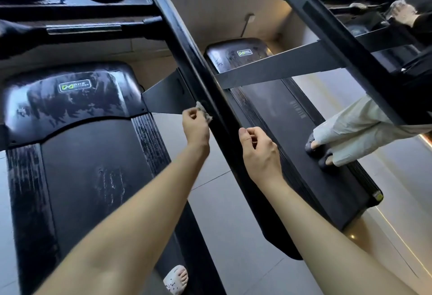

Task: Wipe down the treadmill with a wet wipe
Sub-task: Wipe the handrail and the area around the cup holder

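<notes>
Two hands are raised at the slanted upright point(187, 44) of the treadmill point(93, 166): the left hand point(195, 128) pinches a crumpled wet wipe point(203, 110) between thumb and curled fingers and presses it on the upright's inner face, just below the triangular bracket point(163, 96), while the right hand point(259, 152) hovers just beside the upright's other edge, fingers loosely curled and holding nothing. The step in hand looks like wiping this upright. To do it well, she or he would likely flatten the wipe so more of it meets the surface, since a bunched corner cleans only a narrow line, and draw it along the upright in long overlapping strokes rather than dabs. The free hand could steady the far edge, or the wipe could be wrapped round the upright to catch both faces in one pass. The seam where the bracket joins probably traps dust and deserves a slow pass with a folded edge. Outward, the motor cover point(70, 103) and the side strips of the deck carry patchy wet streaks, which suggests they have been wiped, so the wipe may be drying or soiled and worth refolding to a fresh side. A slippered foot point(176, 278) stands by the deck, and on the neighbouring treadmill point(292, 142) another person point(350, 131) stands
</notes>
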`<state>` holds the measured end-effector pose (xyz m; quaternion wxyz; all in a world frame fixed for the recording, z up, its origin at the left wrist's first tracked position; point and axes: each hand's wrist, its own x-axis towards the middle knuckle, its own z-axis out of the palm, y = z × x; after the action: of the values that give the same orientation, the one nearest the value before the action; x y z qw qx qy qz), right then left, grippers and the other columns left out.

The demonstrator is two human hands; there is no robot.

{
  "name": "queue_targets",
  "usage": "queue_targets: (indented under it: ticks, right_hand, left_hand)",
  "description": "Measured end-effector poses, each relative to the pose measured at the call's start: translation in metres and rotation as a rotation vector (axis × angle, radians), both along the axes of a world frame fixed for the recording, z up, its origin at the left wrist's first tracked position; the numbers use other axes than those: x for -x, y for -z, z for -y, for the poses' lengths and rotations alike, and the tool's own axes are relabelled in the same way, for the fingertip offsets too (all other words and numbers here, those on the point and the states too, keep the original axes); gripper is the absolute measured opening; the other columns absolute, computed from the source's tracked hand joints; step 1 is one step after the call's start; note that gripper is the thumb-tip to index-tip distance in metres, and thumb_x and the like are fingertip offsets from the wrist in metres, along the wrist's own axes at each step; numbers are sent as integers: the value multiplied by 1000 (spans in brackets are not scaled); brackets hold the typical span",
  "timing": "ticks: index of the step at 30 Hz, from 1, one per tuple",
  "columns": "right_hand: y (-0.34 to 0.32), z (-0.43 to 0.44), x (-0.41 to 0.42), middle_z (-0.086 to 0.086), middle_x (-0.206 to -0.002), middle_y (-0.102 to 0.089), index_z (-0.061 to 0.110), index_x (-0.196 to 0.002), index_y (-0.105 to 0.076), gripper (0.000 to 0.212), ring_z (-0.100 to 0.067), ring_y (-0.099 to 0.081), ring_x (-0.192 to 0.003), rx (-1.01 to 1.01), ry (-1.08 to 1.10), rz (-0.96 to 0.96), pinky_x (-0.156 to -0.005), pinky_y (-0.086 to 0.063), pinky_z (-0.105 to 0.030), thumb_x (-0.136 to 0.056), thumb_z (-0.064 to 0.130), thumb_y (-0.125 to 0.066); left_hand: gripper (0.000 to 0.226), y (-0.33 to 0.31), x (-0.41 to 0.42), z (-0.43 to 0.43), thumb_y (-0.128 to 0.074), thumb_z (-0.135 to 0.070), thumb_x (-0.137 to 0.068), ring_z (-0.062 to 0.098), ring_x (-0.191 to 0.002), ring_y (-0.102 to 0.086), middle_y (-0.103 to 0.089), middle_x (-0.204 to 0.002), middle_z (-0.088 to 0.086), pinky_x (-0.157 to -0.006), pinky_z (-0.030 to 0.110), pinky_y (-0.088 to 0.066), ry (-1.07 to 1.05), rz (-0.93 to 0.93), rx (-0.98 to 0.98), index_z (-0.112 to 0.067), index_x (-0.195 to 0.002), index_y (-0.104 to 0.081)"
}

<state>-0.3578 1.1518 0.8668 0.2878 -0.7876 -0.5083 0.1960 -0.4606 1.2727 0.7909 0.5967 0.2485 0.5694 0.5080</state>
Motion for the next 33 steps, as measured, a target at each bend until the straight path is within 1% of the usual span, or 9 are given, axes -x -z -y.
queue_targets:
  ticks: [4, 8, 10, 12, 16, 20, 24, 29, 33]
  right_hand:
    - [3, -2, -2, 6, -88, -68, 23, -99, -62, 32, -19, -63, -88, -11, 5, 2, -78, -47, -36, -103, 51, -47]
    - [4, -1, -2, 6, -87, -68, 22, -101, -63, 32, -21, -64, -90, -17, 16, -9, -83, -51, -40, -103, 50, -48]
    - [2, -1, -1, 7, -87, -68, 22, -101, -64, 30, -21, -64, -91, -20, 17, -24, -84, -50, -38, -104, 47, -48]
    - [1, -1, 0, 8, -88, -68, 23, -103, -66, 29, -20, -64, -92, -20, 16, -46, -85, -49, -37, -104, 45, -48]
    - [1, 0, 0, 10, -82, -65, 25, -100, -66, 29, -18, -63, -88, -17, 18, -58, -82, -49, -37, -104, 47, -47]
    - [0, -1, -1, 10, -82, -65, 23, -99, -65, 31, -17, -62, -87, -14, 9, -56, -79, -47, -35, -104, 47, -46]
    - [1, -3, -3, 10, -79, -63, 20, -96, -65, 33, -17, -60, -85, -23, 14, -58, -76, -44, -34, -104, 45, -46]
    - [-1, -1, -4, 11, -72, -55, 22, -84, -59, 29, -10, -53, -74, 11, 12, -103, -72, -39, -33, -106, 33, -43]
    - [-14, 21, -17, 9, -103, -65, 23, -122, -65, 26, -12, -59, -103, 157, -102, -136, -93, -45, -32, -107, 26, -44]
  left_hand:
    - [21, 5, -22, 75, -47, -29, -109, 9, -64, -50, -52, -76, -2, -78, 32, -50, 31, 119, 73, -14, -94, -49]
    - [18, 11, -26, 154, -38, -7, -106, 14, -66, -45, -46, -73, 1, -90, 46, -52, 221, 316, 250, -14, -91, -47]
    - [29, 7, -21, 150, -36, -4, -103, 12, -59, -39, -40, -68, 1, -79, 38, -50, 235, 387, 257, -18, -79, -45]
    - [38, 3, -15, 113, -37, -5, -103, 8, -50, -29, -34, -55, -6, -63, 25, -36, 159, 433, 204, -23, -71, -41]
    - [38, 15, -6, 32, -39, -2, -98, 2, -52, -46, -50, -55, -14, -58, 16, -43, 7, 594, 252, -24, -71, -54]
    - [37, 14, -17, 54, -41, -11, -96, 5, -56, -41, -46, -60, -15, -57, 18, -39, 79, 489, 252, -29, -65, -48]
    - [18, 7, -36, 132, -41, -22, -84, 11, -59, -33, -39, -70, -1, -56, 27, -32, 250, 299, 222, -31, -69, -43]
    - [17, 20, -41, 185, -31, -7, -90, 16, -60, -32, -41, -73, 6, -46, 21, -30, 446, 63, 266, -17, -85, -44]
    - [28, 21, -16, 99, -35, -17, -103, 18, -52, -36, -42, -60, 6, -50, 28, -28, 323, 67, 252, -14, -77, -45]
